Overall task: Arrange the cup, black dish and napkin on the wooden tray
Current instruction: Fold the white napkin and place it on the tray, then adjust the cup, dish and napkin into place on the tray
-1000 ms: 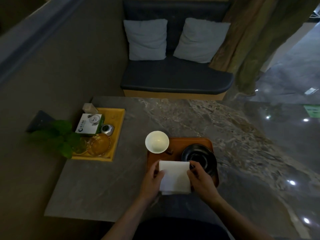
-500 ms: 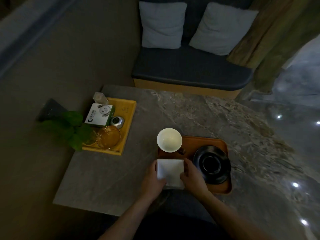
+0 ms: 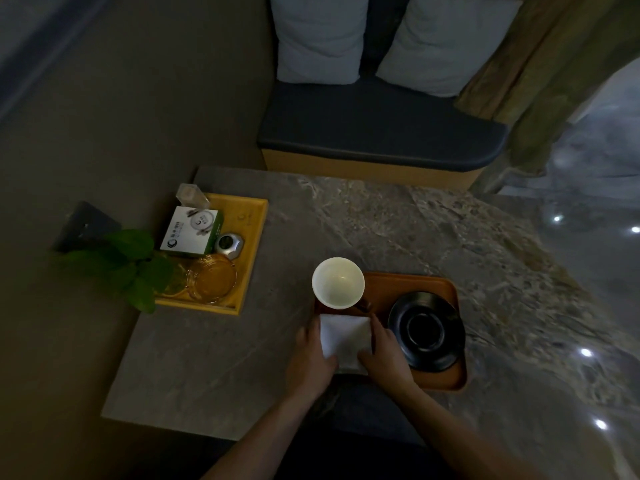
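Observation:
An orange-brown wooden tray (image 3: 440,381) lies on the stone table near me. At its far left corner stands a white cup (image 3: 338,283), empty and upright. A black dish (image 3: 426,330) fills the tray's right half, its rim overhanging the right edge. A folded white napkin (image 3: 344,336) lies flat on the tray's near left part. My left hand (image 3: 310,358) holds the napkin's left edge and my right hand (image 3: 384,355) presses on its right edge and near corner.
A yellow tray (image 3: 254,237) at the table's left holds a white-green box (image 3: 190,232), a small metal pot (image 3: 228,243) and an amber glass dish (image 3: 212,278). Green leaves (image 3: 117,265) overhang its left side. A cushioned bench (image 3: 377,133) stands beyond the table.
The napkin has shifted left on the tray, away from the black dish, with both hands following it. The camera has tilted down and moved closer.

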Motion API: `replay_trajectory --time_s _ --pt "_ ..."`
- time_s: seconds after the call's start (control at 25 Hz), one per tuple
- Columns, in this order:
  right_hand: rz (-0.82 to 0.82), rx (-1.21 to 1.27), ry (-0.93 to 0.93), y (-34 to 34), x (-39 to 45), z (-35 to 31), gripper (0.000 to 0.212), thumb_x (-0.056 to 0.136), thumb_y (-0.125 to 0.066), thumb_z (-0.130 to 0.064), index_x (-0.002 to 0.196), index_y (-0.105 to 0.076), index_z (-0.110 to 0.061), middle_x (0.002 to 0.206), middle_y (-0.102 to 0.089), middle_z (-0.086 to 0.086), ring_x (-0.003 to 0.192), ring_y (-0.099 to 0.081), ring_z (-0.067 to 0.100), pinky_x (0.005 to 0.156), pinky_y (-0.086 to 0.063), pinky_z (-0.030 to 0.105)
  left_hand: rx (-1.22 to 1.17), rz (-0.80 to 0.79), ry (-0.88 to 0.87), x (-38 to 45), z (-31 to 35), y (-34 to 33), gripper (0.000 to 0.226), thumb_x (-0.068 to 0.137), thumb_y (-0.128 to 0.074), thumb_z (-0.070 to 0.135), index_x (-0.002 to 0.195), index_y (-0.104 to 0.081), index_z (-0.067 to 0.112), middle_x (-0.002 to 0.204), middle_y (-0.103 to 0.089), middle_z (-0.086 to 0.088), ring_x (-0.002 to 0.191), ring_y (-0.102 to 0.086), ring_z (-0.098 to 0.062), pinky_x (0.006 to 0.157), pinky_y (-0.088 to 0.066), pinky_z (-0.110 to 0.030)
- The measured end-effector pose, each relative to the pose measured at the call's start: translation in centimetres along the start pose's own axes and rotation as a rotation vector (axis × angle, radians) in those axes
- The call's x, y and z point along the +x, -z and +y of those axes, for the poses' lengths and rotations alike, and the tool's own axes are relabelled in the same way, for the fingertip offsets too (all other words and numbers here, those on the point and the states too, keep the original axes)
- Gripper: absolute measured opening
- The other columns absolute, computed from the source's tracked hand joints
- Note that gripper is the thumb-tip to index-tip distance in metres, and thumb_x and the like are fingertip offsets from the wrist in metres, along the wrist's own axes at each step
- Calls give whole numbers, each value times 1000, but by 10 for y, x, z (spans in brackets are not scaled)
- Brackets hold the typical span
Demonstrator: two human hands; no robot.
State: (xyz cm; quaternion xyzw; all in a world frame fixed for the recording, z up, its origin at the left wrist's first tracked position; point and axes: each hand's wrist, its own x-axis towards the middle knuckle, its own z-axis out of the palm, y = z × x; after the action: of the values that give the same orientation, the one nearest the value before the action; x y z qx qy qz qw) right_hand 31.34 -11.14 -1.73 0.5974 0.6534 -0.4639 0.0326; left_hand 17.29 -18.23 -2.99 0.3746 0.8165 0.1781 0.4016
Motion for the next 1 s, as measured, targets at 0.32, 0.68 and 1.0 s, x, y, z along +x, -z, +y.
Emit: replay_trajectory --time_s 0.32,0.68,1.0 --pt "19 0 24 -1 -4 -4 75 92 -55 -12 154 -14 -16 154 -30 11 134 -42 27 104 -40 34 -2 -35 -51 4 17 8 67 92 -63 29 148 -28 18 150 -40 -10 136 -41 -22 112 -33 -32" --pt "14 -15 77 -4 -13 2 61 95 -54 -17 150 -27 -16 158 -27 7 140 -35 22 111 -34 35 -31 -57 -39 2 -1 2 57 95 -58 30 146 -34 22 149 -42 -4 135 -42 -19 107 -33 -28" --pt "161 -88 191 26 -3 2 56 92 -61 -30 143 -40 -34 144 -46 -5 125 -48 12 98 -46 33 -125 1 -87 26 -3 52 54 87 -70 19 136 -49 24 137 -52 -4 122 -51 -16 98 -46 -34"
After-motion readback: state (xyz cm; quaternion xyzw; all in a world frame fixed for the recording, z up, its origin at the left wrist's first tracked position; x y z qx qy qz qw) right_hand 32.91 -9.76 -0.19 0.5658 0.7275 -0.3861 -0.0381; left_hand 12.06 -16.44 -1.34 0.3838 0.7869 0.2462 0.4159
